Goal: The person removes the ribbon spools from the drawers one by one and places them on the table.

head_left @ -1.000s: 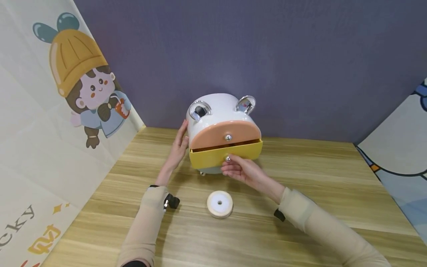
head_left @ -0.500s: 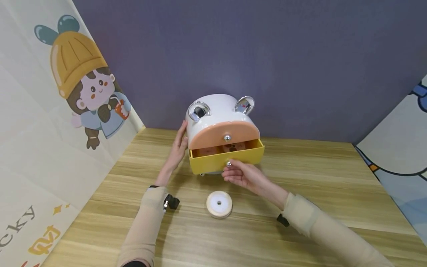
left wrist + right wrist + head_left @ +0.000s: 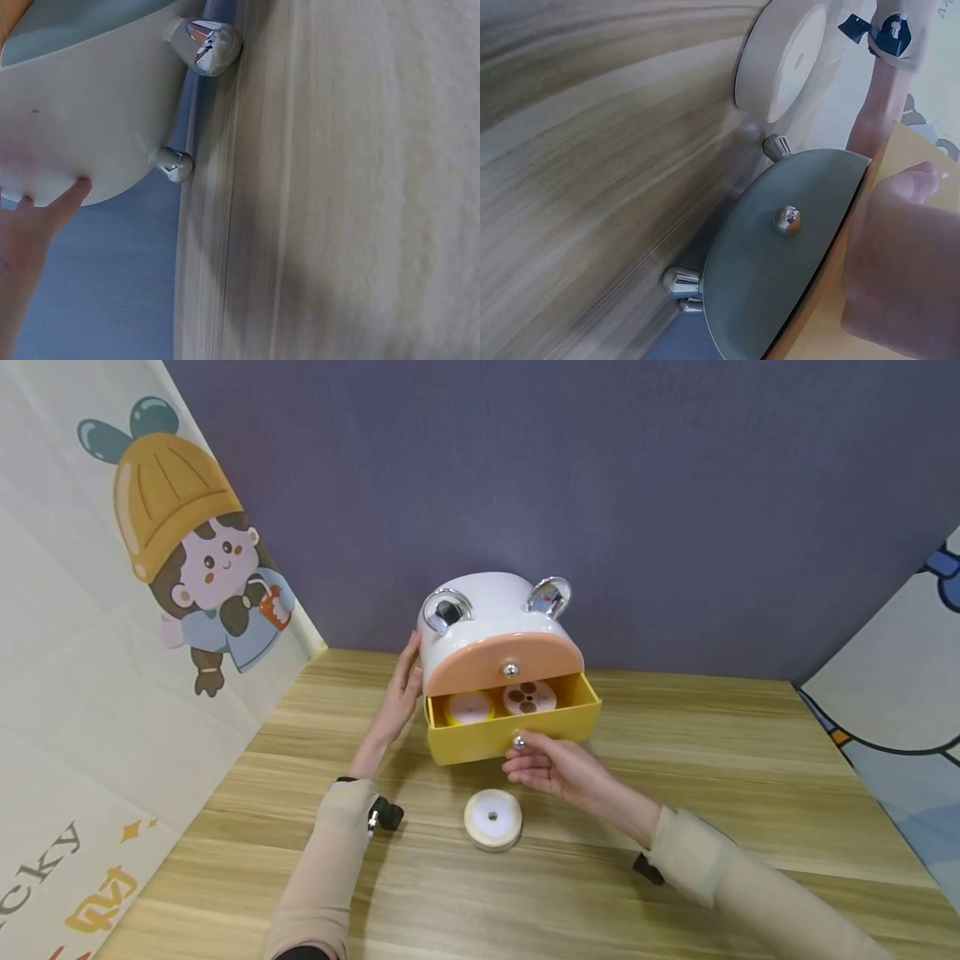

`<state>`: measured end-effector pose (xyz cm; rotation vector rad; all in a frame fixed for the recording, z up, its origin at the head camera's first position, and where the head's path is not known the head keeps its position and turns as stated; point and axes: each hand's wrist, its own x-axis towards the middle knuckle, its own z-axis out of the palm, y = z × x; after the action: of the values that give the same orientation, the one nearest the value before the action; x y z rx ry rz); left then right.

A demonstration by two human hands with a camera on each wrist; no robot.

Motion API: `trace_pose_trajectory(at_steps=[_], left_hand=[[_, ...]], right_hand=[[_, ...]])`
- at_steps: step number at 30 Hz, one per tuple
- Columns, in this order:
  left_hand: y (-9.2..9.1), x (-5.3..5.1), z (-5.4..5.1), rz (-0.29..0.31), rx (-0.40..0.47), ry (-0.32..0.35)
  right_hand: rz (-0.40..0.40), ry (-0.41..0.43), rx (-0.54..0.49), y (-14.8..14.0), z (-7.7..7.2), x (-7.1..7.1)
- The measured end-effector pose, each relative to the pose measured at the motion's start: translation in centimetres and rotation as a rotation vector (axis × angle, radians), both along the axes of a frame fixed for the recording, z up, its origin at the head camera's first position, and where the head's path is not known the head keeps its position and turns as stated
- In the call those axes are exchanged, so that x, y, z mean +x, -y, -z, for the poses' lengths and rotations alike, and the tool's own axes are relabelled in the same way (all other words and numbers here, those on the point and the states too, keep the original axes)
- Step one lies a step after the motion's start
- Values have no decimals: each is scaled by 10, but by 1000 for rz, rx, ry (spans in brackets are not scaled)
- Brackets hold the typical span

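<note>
A small rounded chest of drawers (image 3: 491, 597) with a glossy white shell and two shiny ears stands against the back wall. Its yellow drawer (image 3: 468, 745) is pulled out, and inside lie a yellow-rimmed spool (image 3: 469, 707) and a pale spool with brown spots (image 3: 529, 697). My right hand (image 3: 558, 766) pinches the silver knob (image 3: 519, 741) of that drawer. With fingers extended, my left hand (image 3: 396, 702) rests on the chest's left side. In front on the table is a cream ribbon spool (image 3: 492, 819) with a white centre.
The peach upper drawer (image 3: 498, 662) is closed, as is the grey-green lower drawer (image 3: 750, 232) in the right wrist view. Short silver feet (image 3: 174, 163) raise the chest off the wooden table (image 3: 720, 777). A purple-blue wall (image 3: 675, 510) rises directly behind.
The yellow drawer has slid farther out toward me, drawn by my right hand, and the spools inside have come into sight. My left hand stays on the chest.
</note>
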<state>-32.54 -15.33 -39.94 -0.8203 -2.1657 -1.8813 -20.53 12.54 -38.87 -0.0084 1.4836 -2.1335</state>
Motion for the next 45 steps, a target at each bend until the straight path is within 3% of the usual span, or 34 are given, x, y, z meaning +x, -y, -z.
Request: trace_pose_trajectory(at_steps=[6,10,21,34,45], left_hand=[[3,-17,17,0,24,-24],[3,-21,23,1,35,-48],[-1,2,-1,5,20,16],[-1,6,-4,-11,11,2],[-1,6,-5,11,22,11]], right_hand=[[-21,-5,-4,-3,0,5],[-34,-7,-9,-5,0,8],[-64,-18,-7,-8,2,20],[-71,-22,-3,-13,3,31],[-74,-6,3,-18,3,38]])
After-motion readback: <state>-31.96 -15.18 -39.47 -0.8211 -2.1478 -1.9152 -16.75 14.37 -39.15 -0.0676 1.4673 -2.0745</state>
